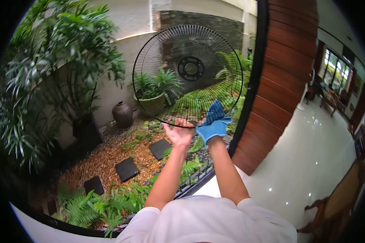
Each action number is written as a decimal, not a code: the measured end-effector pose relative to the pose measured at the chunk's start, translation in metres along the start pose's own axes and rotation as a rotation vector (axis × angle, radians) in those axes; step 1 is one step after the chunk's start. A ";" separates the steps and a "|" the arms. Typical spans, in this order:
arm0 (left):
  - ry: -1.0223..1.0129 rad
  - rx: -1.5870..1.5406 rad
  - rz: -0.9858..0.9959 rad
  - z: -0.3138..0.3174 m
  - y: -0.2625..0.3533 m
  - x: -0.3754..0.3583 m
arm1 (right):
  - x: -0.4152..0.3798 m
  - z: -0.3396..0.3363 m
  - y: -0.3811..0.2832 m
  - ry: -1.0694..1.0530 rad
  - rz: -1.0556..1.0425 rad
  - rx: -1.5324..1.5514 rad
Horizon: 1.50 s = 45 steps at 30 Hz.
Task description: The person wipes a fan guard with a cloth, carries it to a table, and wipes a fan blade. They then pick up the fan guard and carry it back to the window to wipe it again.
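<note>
A round black wire fan grille (190, 83), with a ring-shaped hub in its middle, is held up in front of me. My left hand (180, 133) grips its bottom rim, palm upward, the fingers partly behind the wires. A blue cloth (215, 112) covers most of my right hand (213, 131), which holds it against the lower right of the grille. Part of the cloth shows darker through or behind the wires. The right fingers themselves are hidden under the cloth.
Beyond an open doorway lies a garden with a brown jar (122, 114), a planter (152, 104), dark stepping stones (127, 169) and ferns (89, 206). A wood-panelled wall (278, 81) stands close on the right, with a glossy white floor (312, 150) and a wooden chair (340, 198) past it.
</note>
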<state>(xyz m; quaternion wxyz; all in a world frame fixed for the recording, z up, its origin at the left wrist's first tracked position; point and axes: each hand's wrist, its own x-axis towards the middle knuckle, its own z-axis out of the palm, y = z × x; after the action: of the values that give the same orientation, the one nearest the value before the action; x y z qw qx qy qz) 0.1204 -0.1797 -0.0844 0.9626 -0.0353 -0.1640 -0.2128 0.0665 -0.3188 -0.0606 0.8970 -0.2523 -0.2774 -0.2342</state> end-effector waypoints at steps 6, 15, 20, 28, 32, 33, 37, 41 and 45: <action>-0.268 0.178 0.156 -0.013 0.213 -0.012 | 0.033 0.008 0.081 0.619 0.386 -0.131; -0.351 0.261 -0.187 -0.040 0.371 -0.037 | 0.035 -0.072 0.125 0.680 0.746 -0.417; -0.222 0.431 -0.033 -0.075 0.334 -0.071 | 0.063 -0.096 0.135 0.477 0.542 -0.572; -0.325 0.498 0.034 -0.020 0.322 -0.070 | 0.124 -0.220 0.180 0.501 0.471 -0.382; -0.235 0.503 0.135 -0.026 0.322 -0.073 | 0.122 -0.181 0.160 0.543 0.288 -0.702; -0.150 0.561 0.188 -0.025 0.319 -0.076 | 0.125 -0.167 0.156 0.537 0.282 -0.700; -0.076 0.590 0.299 -0.018 0.303 -0.080 | 0.144 -0.066 0.134 0.307 -0.419 -1.563; -0.115 0.535 0.324 -0.010 0.292 -0.074 | 0.171 0.036 0.129 -0.018 -0.524 -1.240; -0.217 0.488 0.266 -0.001 0.276 -0.067 | 0.189 0.106 0.153 -0.525 -0.631 -1.649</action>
<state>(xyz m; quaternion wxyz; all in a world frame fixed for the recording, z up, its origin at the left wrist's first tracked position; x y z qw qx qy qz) 0.1796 0.0969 -0.1073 0.9390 0.1533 -0.3060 -0.0343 0.2513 -0.1931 0.0829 0.2360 -0.7696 -0.2732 -0.5267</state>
